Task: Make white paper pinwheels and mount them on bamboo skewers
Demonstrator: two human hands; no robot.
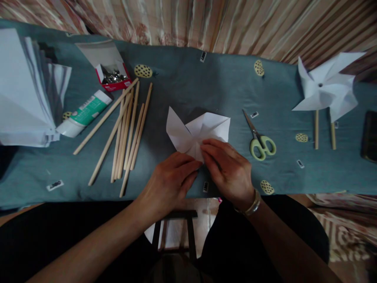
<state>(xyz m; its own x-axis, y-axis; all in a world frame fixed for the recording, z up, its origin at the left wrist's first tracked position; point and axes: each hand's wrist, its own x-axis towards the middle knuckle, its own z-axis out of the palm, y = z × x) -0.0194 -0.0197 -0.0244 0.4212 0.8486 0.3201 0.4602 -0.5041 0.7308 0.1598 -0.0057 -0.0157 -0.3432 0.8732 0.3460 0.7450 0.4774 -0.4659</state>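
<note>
A white paper pinwheel [203,125] lies at the middle of the cloth, its blades partly folded up toward the centre. My left hand [173,175] grips the near edge of the paper with fingers pinched together. Over the centre and right part of the paper, my right hand [228,169] presses with its fingers closed on it. The fingers hide the near part of the pinwheel. To the right of my right hand lie scissors [259,139] with light green handles, blades slightly apart.
Wooden sticks [126,129] lie left of the paper, beside a glue tube [86,112] and an open red box [114,80] of metal pins. A stack of paper [22,90] is at far left. Finished pinwheels [330,88] on sticks lie at right, near a dark object [369,135].
</note>
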